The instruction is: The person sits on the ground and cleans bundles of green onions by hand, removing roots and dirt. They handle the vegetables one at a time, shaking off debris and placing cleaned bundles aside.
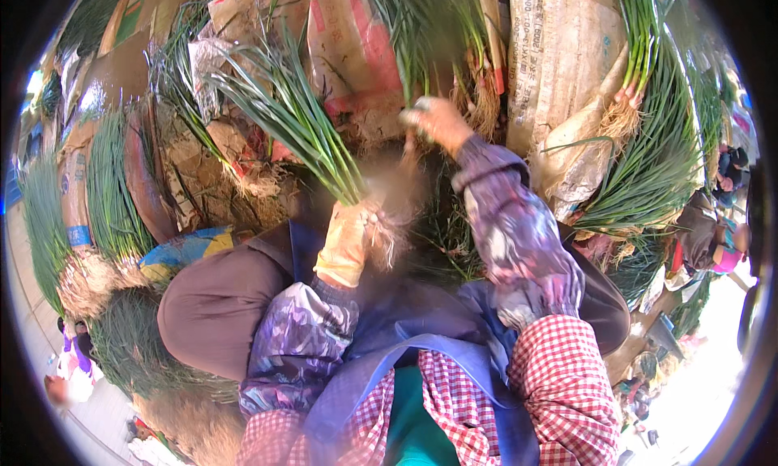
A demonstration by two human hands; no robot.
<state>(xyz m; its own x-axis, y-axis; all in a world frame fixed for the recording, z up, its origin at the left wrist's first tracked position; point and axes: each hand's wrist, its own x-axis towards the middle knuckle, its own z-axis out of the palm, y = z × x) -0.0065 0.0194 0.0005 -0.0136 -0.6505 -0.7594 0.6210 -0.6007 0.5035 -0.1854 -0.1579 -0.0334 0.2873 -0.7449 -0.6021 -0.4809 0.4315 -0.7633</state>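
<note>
My left hand (344,238), in a yellowish work glove, grips a bunch of green onions (310,141). Their leaves fan up and to the left, and pale stringy roots (384,238) hang out beside the glove. Farther forward, my right hand (440,122) has its fingertips around a single green onion (408,80), whose root end shows below the fingers. A smear on the lens blurs the space between my hands, so the fingers' exact hold is hard to see. Loose leaves and dark scraps (453,223) lie on the ground between my knees.
Printed woven sacks (562,59) lie ahead, with more green onions (477,52) on and beside them. Tied onion bundles (118,186) line the left, and a large heap (650,168) rests at right. Other people (699,229) sit at the far right; another person (73,369) is at lower left.
</note>
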